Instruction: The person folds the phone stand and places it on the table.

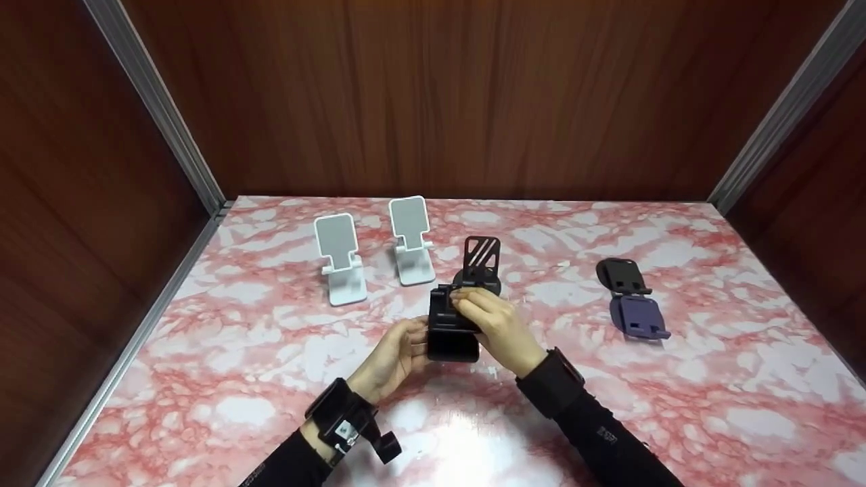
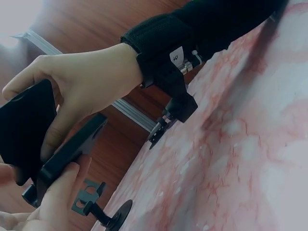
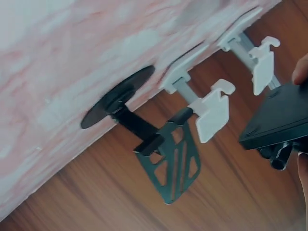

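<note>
Between my two hands is a black phone stand point(image 1: 453, 341), raised above the table. Its two flat plates spread apart from a hinge at one end in the left wrist view. My left hand point(image 1: 399, 352) grips the stand from the left, with fingers point(image 2: 57, 197) against the lower plate. From the right and above, my right hand point(image 1: 497, 325) holds it, thumb between the plates. Just behind the hands, a black slotted phone stand point(image 1: 482, 256) stands upright on a round base point(image 3: 120, 96). The right wrist view shows the held stand only partly.
Two white phone stands point(image 1: 336, 243) point(image 1: 409, 223) stand upright at the back left. On the right, a black folded stand point(image 1: 621, 276) lies beside a purple folded stand point(image 1: 641, 316). Wooden walls point(image 1: 433, 101) enclose the marbled red-and-white table point(image 1: 257, 379).
</note>
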Tool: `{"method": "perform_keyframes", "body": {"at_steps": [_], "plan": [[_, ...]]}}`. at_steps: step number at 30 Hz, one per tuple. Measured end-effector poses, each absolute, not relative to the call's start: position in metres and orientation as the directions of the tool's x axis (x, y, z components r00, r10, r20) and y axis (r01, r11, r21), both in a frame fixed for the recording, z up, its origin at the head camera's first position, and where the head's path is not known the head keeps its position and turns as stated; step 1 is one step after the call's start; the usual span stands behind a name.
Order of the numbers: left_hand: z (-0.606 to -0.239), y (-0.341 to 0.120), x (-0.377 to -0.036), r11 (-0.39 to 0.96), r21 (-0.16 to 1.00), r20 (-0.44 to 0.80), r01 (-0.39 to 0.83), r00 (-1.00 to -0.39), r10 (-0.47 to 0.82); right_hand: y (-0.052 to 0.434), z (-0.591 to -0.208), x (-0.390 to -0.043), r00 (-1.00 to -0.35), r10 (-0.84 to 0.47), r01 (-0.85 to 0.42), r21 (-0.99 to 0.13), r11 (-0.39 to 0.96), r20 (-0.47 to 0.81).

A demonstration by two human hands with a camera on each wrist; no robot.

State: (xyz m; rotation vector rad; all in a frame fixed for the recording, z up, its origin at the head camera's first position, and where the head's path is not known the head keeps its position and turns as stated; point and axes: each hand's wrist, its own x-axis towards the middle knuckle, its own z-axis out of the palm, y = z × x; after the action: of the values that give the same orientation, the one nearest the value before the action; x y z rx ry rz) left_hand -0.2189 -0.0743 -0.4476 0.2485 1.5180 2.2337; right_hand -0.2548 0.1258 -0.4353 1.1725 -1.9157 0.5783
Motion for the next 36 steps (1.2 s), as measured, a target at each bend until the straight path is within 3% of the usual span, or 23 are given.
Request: {"method": "perform_keyframes", "body": {"at_steps": [4,9,14,19,23,26,30,36], "plan": [[-0.448,-0.076,-0.219,-0.298,0.925,-0.084,-0.234,-0.895,0.439,0.127,-0.436,-0.257,-0.248,-0.538,-0.883,0.04,0.467,0.805],[-0.449,-0.078,-0.221,-0.337,0.916,-0.061,-0.22,-0.904,0.423,0.127,-0.435,-0.255,-0.323,-0.564,-0.881,-0.024,0.472,0.76],[-0.449,-0.08,-0.222,-0.387,0.896,-0.049,-0.218,-0.914,0.403,0.13,-0.433,-0.255,-0.45,-0.557,-0.884,-0.26,0.389,0.698],[-0.449,-0.083,-0.225,-0.399,0.901,-0.007,-0.17,-0.925,0.38,0.131,-0.428,-0.253,-0.617,-0.457,-0.787,-0.505,0.355,0.64],[-0.447,-0.085,-0.227,-0.402,0.909,0.033,-0.106,-0.945,0.325,0.133,-0.422,-0.25,-0.781,-0.382,-0.618,-0.701,0.355,0.494],[-0.447,-0.086,-0.227,-0.386,0.919,0.036,-0.081,-0.957,0.289,0.136,-0.42,-0.248,-0.875,-0.412,-0.387,-0.877,0.286,0.252],[-0.447,-0.086,-0.228,-0.359,0.93,0.021,-0.081,-0.962,0.272,0.142,-0.42,-0.248,-0.868,-0.496,-0.074,-0.981,0.178,-0.025],[-0.446,-0.086,-0.229,-0.36,0.929,0.028,-0.081,-0.958,0.286,0.146,-0.42,-0.253,-0.828,-0.554,0.087,-0.996,0.031,-0.09]]}}
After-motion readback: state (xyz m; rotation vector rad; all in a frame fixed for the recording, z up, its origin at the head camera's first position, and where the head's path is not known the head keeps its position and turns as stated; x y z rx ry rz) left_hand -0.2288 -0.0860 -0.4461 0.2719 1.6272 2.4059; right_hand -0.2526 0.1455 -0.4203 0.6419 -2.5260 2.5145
